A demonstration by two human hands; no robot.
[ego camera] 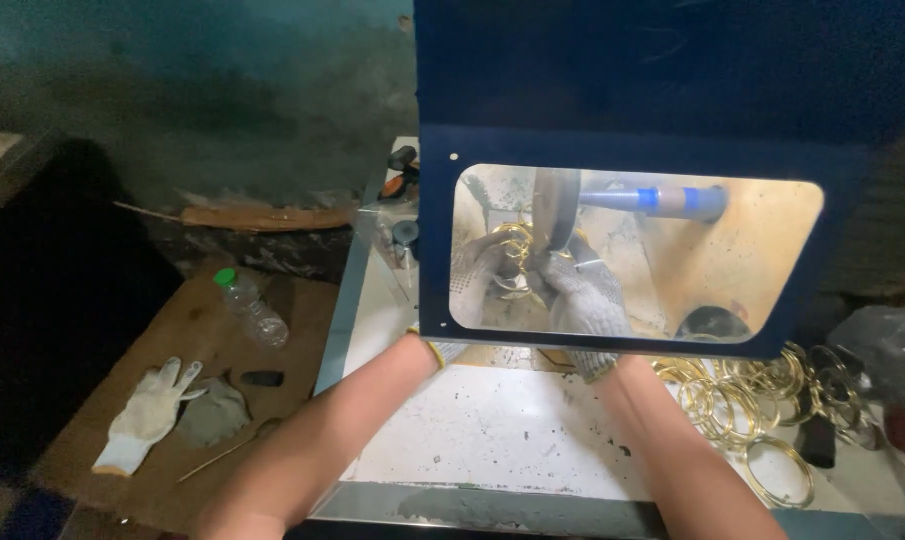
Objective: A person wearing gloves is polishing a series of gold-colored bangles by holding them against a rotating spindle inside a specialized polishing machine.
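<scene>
Head view: both gloved hands work behind the dark-blue shield's clear window [762,250], left hand [477,268] and right hand [584,292] clenched on thin gold metal rings [517,240], pressed against the spinning wheel [555,205] at twelve o'clock; loose gold hoops [742,400] wait at three o'clock.

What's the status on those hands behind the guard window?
Both gloved: left hand and right hand shut on gold ring at buffing wheel. Blue guard partly blocks view. More rings piled right.

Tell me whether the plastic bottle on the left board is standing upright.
No: the plastic bottle with the green cap lies on its side on the wooden board, near a white glove.
</scene>
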